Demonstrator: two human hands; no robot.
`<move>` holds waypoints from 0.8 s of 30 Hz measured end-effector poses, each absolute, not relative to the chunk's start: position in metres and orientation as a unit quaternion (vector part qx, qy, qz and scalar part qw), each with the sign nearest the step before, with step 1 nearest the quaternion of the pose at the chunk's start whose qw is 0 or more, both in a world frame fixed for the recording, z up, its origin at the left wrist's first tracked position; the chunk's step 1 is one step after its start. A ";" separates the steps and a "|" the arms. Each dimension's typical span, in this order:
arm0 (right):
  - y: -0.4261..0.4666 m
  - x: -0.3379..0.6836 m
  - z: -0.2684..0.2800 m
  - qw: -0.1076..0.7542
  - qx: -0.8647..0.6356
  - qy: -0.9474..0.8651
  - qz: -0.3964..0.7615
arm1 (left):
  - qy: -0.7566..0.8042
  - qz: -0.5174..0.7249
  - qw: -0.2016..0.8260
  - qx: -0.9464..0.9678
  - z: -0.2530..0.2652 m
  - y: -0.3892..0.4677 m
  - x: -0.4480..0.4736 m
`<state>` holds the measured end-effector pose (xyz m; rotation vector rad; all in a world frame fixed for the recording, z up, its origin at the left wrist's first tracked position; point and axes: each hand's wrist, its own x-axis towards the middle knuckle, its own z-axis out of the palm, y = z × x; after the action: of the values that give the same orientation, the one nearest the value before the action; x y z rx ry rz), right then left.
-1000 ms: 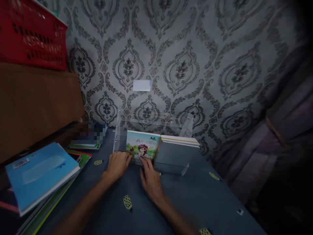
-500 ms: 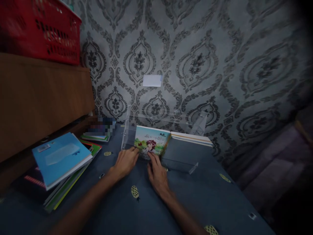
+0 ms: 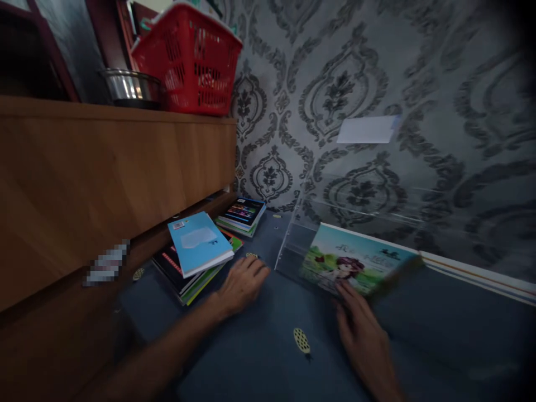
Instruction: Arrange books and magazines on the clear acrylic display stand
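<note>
Teal book (image 3: 355, 254), lower edge partly behind right hand (image 3: 365, 334)

bare arms and bare hands here, pretty plain look tbh. left hand (image 3: 243, 285) has slim fingers (image 3: 258, 267) with knuckles you can kinda make out, narrow at the left wrist (image 3: 220, 304), then a long bare forearm (image 3: 180, 338) that goes dark and fuzzy toward the bottom. right hand (image 3: 364, 332) is longish with slender fingers too, a bit blurry, and it's cut off around the bottom edge.
</note>
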<state>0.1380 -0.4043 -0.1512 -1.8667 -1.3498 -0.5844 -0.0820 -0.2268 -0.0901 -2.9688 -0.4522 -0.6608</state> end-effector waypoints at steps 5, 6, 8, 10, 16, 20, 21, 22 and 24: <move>-0.406 0.133 -0.150 0.363 -0.719 -0.539 -0.247 | -0.210 -0.252 0.079 -0.941 -0.082 -0.217 -0.104; -0.407 0.133 -0.149 0.359 -0.721 -0.539 -0.248 | -0.229 -0.260 0.088 -0.934 -0.079 -0.216 -0.106; -0.408 0.133 -0.147 0.349 -0.724 -0.543 -0.244 | -0.283 -0.269 0.105 -0.915 -0.074 -0.212 -0.112; -0.409 0.132 -0.145 0.339 -0.726 -0.547 -0.241 | -0.352 -0.267 0.121 -0.889 -0.068 -0.209 -0.118; -0.409 0.128 -0.143 0.350 -0.729 -0.536 -0.241 | -0.489 -0.192 0.116 -0.843 -0.059 -0.204 -0.140; -0.408 0.126 -0.145 0.355 -0.741 -0.520 -0.232 | -0.493 -0.137 0.084 -0.855 -0.051 -0.204 -0.150; -0.408 0.126 -0.145 0.353 -0.743 -0.519 -0.232 | -0.489 -0.131 0.081 -0.858 -0.049 -0.202 -0.153; -0.408 0.127 -0.145 0.350 -0.743 -0.521 -0.232 | -0.485 -0.127 0.080 -0.862 -0.046 -0.201 -0.155; -0.409 0.128 -0.145 0.345 -0.740 -0.528 -0.234 | -0.471 -0.120 0.082 -0.870 -0.042 -0.198 -0.160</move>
<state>0.1275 -0.4087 -0.1445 -1.9224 -1.3702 -0.6076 -0.1595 -0.1976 -0.0419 -2.5979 -1.4083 -0.3584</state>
